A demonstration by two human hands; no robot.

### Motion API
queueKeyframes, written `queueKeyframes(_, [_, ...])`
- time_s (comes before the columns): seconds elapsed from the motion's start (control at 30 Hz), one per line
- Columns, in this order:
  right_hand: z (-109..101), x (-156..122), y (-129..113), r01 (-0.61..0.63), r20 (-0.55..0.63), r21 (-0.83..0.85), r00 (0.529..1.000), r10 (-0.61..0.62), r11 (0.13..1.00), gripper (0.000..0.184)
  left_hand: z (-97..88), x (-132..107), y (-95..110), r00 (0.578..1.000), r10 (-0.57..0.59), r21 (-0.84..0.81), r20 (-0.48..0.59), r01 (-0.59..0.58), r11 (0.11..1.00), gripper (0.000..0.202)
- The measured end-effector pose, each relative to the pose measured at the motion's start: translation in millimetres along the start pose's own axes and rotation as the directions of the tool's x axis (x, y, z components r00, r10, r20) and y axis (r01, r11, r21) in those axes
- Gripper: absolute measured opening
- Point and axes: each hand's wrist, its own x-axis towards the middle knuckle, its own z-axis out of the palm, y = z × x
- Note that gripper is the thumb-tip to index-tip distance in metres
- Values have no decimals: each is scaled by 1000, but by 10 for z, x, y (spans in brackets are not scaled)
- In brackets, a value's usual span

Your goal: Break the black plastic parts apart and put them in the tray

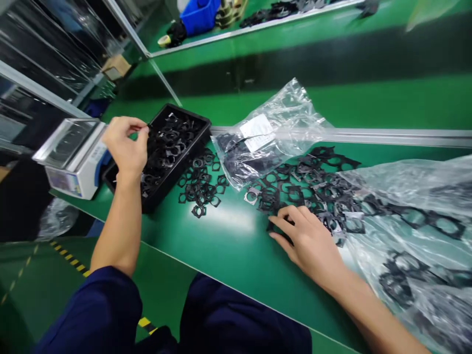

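Note:
My left hand [129, 145] is raised over the left side of a black tray [157, 206], thumb and fingertips pinched together. Whatever is between those fingertips, if anything, I cannot make out against the dark tray. Many flat black frame parts [173, 142] with round openings fill the tray. On the green table, my right hand [311, 241] curls its thumb and fingers around a black part [272, 226], mostly hidden by the fingers. A heap of similar black parts [313, 182] spreads just beyond this hand. A smaller loose group [201, 182] lies beside the tray.
A clear labelled bag [287, 115] with dark contents lies behind the heap. Large clear plastic bags [383, 236] holding more parts cover the right side. A digital scale [72, 157] stands left of the tray. Farther back are a blue bin [201, 17] and a metal rail [387, 136].

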Motion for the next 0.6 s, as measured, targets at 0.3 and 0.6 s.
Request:
queueKeyframes(0.3, [11, 5, -17, 14, -7, -88, 1000, -15, 996, 25, 41, -289, 67, 929, 252, 54, 273, -276, 960, 11])
queueKeyframes(0.6, [-13, -11, 6, -45, 39, 20, 998, 45, 999, 20, 147, -833, 480, 502, 497, -223, 708, -509, 832, 25])
